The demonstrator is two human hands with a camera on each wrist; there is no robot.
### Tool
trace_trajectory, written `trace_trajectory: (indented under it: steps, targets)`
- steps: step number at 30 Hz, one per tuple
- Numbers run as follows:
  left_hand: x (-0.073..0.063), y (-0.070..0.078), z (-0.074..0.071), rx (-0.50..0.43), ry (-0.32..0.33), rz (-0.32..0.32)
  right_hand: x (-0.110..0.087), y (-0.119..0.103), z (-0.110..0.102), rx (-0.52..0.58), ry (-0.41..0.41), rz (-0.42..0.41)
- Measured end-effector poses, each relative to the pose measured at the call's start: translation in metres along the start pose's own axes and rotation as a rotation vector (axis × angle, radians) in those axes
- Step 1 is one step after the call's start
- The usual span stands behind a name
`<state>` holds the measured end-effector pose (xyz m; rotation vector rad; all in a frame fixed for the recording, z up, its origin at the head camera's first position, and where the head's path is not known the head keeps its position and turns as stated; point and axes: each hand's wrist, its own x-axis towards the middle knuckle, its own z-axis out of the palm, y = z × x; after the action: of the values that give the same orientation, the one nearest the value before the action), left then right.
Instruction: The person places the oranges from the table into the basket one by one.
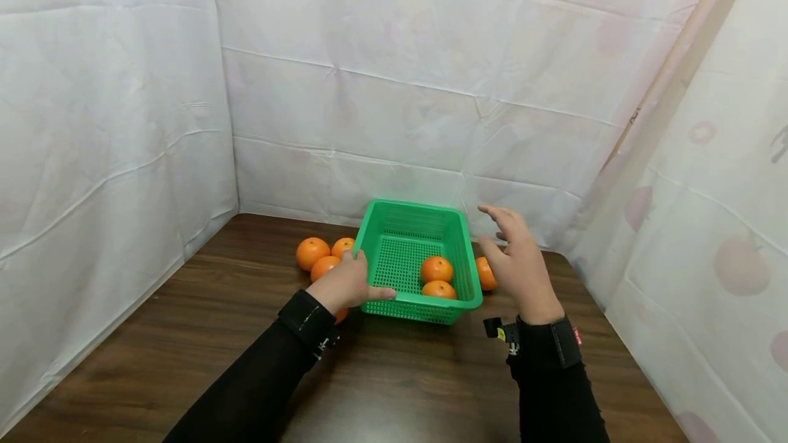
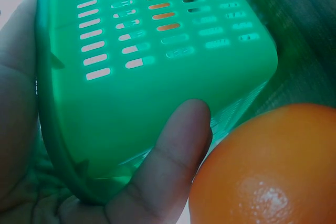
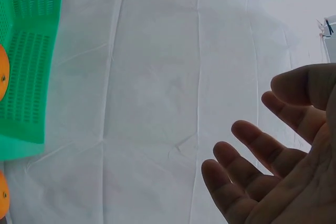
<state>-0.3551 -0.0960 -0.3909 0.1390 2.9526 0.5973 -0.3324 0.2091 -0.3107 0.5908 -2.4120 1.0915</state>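
A green plastic basket with slotted walls stands at the back of the table. Two oranges lie inside it, near its front right corner. My left hand grips the basket's front left corner, thumb along the front and fingers at the left side. In the left wrist view, an orange sits close beside that thumb. My right hand is raised right of the basket, holding nothing, its fingers spread and slightly bent. Partly behind it, one orange rests against the basket's right side.
Several oranges cluster on the table left of the basket, some partly hidden by my left hand. The dark wooden table extends toward me. White curtains hang close behind the basket and along both sides.
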Motion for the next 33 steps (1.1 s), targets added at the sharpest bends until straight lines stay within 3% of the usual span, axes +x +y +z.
trace_trajectory:
  steps: [8,15,24,33]
  targets:
    - [0.0,0.0,-0.001,-0.004,0.002,0.009,0.003,0.018,-0.003,-0.028,0.108,0.029]
    - [0.0,0.0,-0.002,-0.016,0.003,0.007,0.007,0.04,0.002,-0.055,0.1,0.105]
    - [0.0,-0.001,-0.001,-0.024,0.005,0.006,0.01,0.091,0.02,-0.177,0.022,0.186]
    - [0.001,-0.001,-0.001,-0.015,-0.005,0.007,0.008,0.124,0.037,-0.263,-0.138,0.253]
